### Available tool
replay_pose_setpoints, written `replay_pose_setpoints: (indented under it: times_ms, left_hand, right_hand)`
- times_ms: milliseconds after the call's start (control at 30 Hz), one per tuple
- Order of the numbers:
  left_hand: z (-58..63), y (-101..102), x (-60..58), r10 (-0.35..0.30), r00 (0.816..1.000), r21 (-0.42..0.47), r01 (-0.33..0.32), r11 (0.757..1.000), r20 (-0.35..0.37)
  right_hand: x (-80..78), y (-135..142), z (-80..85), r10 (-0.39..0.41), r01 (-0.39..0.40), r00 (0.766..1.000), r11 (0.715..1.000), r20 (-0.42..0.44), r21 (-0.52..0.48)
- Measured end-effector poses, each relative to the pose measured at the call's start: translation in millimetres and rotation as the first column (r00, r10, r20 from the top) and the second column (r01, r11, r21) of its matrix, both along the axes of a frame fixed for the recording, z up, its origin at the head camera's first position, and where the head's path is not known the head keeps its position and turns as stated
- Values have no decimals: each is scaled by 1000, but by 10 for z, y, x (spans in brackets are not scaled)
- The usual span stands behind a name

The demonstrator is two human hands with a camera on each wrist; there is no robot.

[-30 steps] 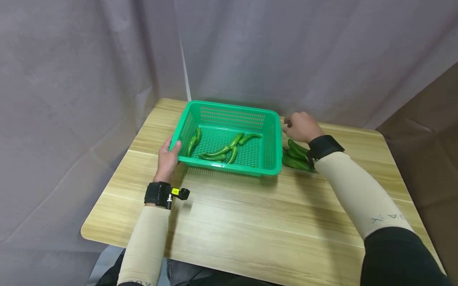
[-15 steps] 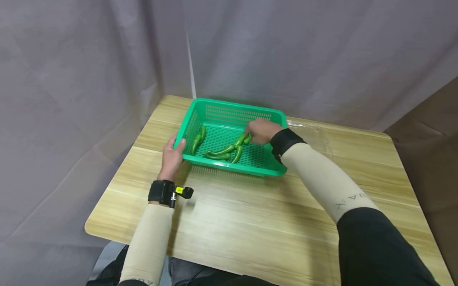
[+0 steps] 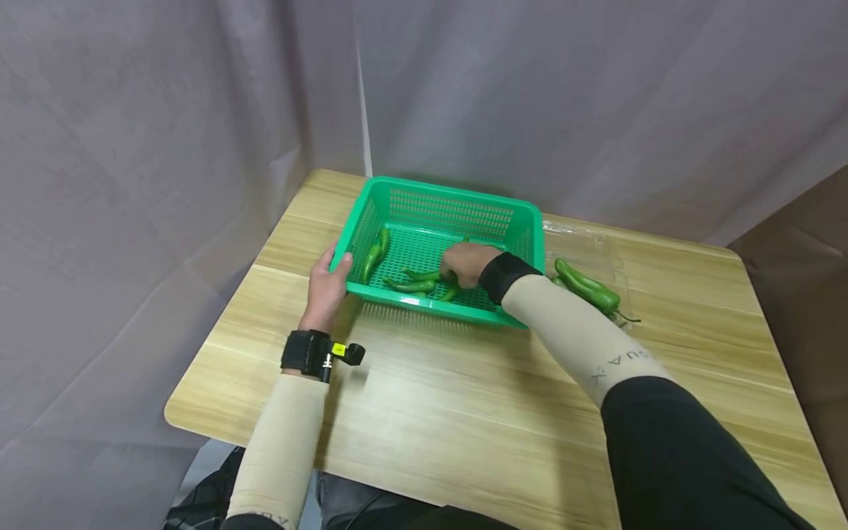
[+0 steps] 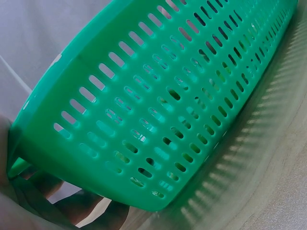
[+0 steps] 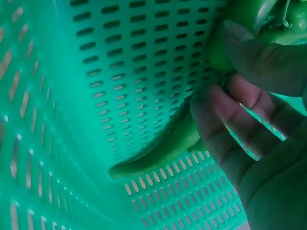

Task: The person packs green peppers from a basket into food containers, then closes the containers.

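Note:
A green plastic basket [image 3: 457,193] with slotted walls sits toward the back of the table. My left hand [image 3: 323,294] grips its left rim near the front corner, thumb on top and fingers under the edge. Inside lie several green chili peppers [image 3: 409,285], two of them along the left wall. My right hand [image 3: 467,265] reaches down among them, covering some. In the right wrist view, its thumb and fingers pinch a green pepper [image 5: 256,17], while another pepper [image 5: 158,153] lies beyond the fingertips.
Right of the basket, more green peppers [image 3: 586,285] lie on a clear plastic wrapper [image 3: 576,239], partly hidden by my right forearm. The wooden table [image 3: 424,397] meets a grey curtain [image 3: 497,96] at the back.
My right hand has moved left from beside the basket, over its right wall, and down among the peppers inside. Peppers near it have shifted. The left hand keeps its grip on the rim.

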State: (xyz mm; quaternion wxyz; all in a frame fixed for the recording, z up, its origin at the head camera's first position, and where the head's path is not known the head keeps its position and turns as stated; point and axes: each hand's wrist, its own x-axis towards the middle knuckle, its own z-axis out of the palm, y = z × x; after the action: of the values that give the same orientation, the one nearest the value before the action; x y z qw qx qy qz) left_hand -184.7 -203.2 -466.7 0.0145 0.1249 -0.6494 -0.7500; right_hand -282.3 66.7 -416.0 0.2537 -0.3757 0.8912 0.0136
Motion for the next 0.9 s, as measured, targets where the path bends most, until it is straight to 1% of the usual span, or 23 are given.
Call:
replay_pose_setpoints:
  times_ms: [133,200,267,333,400,433,500,600,667,767,900]
  left_hand:
    - [8,-5,11,-5,1000,-12,5,1000,0]
    - [3,-14,20,-4,1000,-20,4,1000,2]
    - [-1,-24,31,-3,1000,-23,3,1000,3]
    - [-3,-35,43,1,1000,-21,-1,1000,4]
    - [0,-42,53,3,1000,-19,-2,1000,2]
    - [3,-45,58,5,1000,-16,-5,1000,-1]
    - [9,-49,69,10,1000,-16,-10,1000,-6]
    - [13,-48,88,11,1000,-5,-11,1000,-11]
    - [12,-46,101,5,1000,-5,-5,1000,-10]
    - [9,-49,119,-3,1000,-5,3,1000,-11]
    - [3,-57,134,4,1000,-4,-4,1000,-9]
  right_hand:
    - [4,38,-19,10,-9,1000,1000,21,-12]
    - [5,41,-14,-3,3,999,1000,35,-6]
    - [-1,26,-18,-17,17,999,1000,31,7]
    - [-5,-21,-19,-36,36,999,999,15,-5]
    - [-3,-90,-23,-40,39,999,999,-26,-34]
    - [1,-131,-32,-29,26,998,998,-57,-53]
    - [20,-224,-39,0,-7,996,996,-84,-93]
    - [66,-355,-50,50,-61,994,993,-98,-105]
    - [95,-437,-41,52,-60,996,993,-78,-103]
    - [124,-554,-29,48,-58,994,994,-99,-96]
    - [124,-714,-38,36,-43,994,997,-106,-67]
